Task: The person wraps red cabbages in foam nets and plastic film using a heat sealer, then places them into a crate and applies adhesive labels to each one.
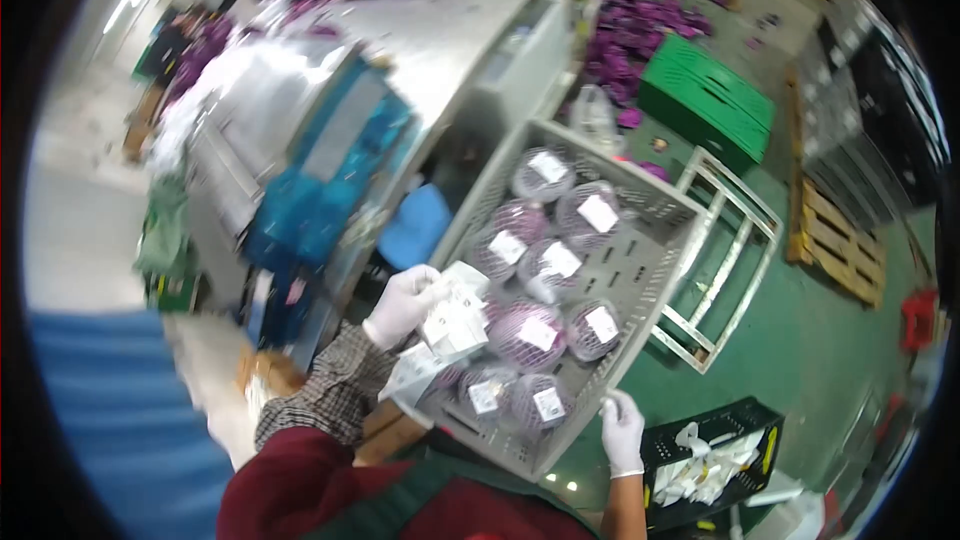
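My left hand point(402, 306), in a white glove, is closed on white label sheets point(458, 315) above the left side of a grey crate point(640, 285). My right hand point(622, 432), also gloved, has its fingers curled at the crate's near right edge; whether it grips the rim is hard to tell. Several wrapped purple cabbages point(527, 333) with white labels lie in the crate. More label sheets point(412, 376) hang over its left rim.
A metal table point(440, 40) runs along the upper left. A green crate point(705, 100), a white metal frame point(715, 275) and a wooden pallet point(840, 240) stand on the right. A black crate point(765, 440) with scraps is at lower right.
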Motion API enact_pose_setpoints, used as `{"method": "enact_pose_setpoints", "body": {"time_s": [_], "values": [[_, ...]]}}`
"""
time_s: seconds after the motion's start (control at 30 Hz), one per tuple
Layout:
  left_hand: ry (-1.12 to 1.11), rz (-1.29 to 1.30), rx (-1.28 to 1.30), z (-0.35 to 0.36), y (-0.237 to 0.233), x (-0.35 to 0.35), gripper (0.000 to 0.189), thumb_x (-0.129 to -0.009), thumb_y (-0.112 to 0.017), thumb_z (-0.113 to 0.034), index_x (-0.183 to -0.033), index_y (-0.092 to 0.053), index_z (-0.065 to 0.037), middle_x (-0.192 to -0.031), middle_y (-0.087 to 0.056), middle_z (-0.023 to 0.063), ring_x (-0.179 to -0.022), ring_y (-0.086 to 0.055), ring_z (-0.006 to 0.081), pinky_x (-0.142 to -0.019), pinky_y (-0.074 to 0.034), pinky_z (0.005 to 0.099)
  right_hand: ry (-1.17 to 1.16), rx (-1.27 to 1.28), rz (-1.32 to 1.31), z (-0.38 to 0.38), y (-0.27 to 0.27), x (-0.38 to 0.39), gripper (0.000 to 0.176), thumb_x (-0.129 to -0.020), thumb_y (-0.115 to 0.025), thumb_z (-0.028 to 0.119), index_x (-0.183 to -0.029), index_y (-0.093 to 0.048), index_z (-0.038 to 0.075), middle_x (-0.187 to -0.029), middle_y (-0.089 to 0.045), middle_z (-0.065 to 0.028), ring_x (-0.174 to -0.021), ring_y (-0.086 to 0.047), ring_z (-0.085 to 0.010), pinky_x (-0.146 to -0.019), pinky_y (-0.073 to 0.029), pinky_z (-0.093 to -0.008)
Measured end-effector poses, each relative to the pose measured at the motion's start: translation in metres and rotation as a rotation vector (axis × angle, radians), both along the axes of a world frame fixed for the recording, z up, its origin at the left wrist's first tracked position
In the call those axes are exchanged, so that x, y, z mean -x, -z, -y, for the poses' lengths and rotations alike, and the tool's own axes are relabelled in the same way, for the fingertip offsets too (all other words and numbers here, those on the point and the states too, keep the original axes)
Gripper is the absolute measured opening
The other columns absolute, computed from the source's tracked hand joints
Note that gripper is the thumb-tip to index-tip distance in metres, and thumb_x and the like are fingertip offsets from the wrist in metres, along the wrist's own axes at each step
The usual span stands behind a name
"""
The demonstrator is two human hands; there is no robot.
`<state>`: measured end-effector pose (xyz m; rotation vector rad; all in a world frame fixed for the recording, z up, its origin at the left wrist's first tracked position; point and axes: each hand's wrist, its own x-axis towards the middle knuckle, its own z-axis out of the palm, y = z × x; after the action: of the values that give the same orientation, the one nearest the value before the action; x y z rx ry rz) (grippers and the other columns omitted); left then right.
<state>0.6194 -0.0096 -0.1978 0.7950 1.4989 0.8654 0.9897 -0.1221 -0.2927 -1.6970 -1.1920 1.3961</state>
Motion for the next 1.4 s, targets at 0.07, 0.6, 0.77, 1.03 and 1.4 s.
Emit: {"method": "enact_pose_setpoints", "body": {"time_s": [0.07, 0.6, 0.77, 1.03, 1.4], "values": [[0.09, 0.064, 0.143, 0.058, -0.063, 0.03, 0.009, -0.082, -0.062, -0.012, -0.084, -0.058, -0.004, -0.075, -0.061, -0.0005, -0.068, -0.055, 0.0044, -0.061, -0.045, 0.0204, -0.006, 0.107, -0.116, -0.023, -0.032, 0.015, 0.02, -0.087, -0.051, 0.004, -0.105, -0.056, -0.003, -0.09, -0.06, -0.0062, -0.077, -0.055, -0.0092, -0.07, -0.045, -0.0222], [-1.337, -0.345, -0.753, 0.371, -0.219, 0.505, 0.026, -0.081, -0.06, -0.006, -0.102, -0.056, 0.009, -0.091, -0.062, 0.0119, -0.078, -0.061, 0.0167, -0.068, -0.049, 0.0268, -0.531, -0.268, -0.05, -0.029, -0.126, 0.24, 0.022, -0.09, -0.047, 0.011, -0.102, -0.058, -0.003, -0.085, -0.058, -0.0049, -0.075, -0.052, -0.0094, -0.068, -0.043, -0.022], [-1.265, -0.254, -0.852, 0.344, -0.194, 0.611, 0.025, -0.079, -0.059, -0.001, -0.104, -0.055, 0.006, -0.091, -0.062, 0.0112, -0.077, -0.061, 0.0162, -0.068, -0.05, 0.0256, -0.582, -0.065, -0.017, 0.023, -0.161, 0.342, 0.018, -0.089, -0.047, 0.006, -0.103, -0.056, -0.003, -0.09, -0.058, -0.0068, -0.073, -0.055, -0.0109, -0.066, -0.046, -0.0224], [-0.837, -0.008, -0.637, 0.28, -0.131, 0.758, 0.015, -0.081, -0.059, -0.004, -0.095, -0.056, 0.001, -0.087, -0.063, 0.0074, -0.078, -0.061, 0.0143, -0.07, -0.051, 0.0275, -0.757, 0.176, 0.107, 0.121, -0.177, 0.483, 0.023, -0.086, -0.054, 0.008, -0.106, -0.057, -0.003, -0.092, -0.061, -0.0083, -0.08, -0.057, -0.0116, -0.072, -0.046, -0.0235], [-0.622, 0.058, -0.419, 0.195, -0.064, 0.851, 0.019, -0.079, -0.058, -0.004, -0.096, -0.062, 0.005, -0.086, -0.065, 0.009, -0.075, -0.062, 0.015, -0.068, -0.049, 0.0267, -0.733, 0.089, 0.409, 0.119, -0.197, 0.57, 0.024, -0.086, -0.054, 0.011, -0.106, -0.057, -0.002, -0.083, -0.063, -0.0065, -0.073, -0.057, -0.0104, -0.067, -0.046, -0.0231]]}}
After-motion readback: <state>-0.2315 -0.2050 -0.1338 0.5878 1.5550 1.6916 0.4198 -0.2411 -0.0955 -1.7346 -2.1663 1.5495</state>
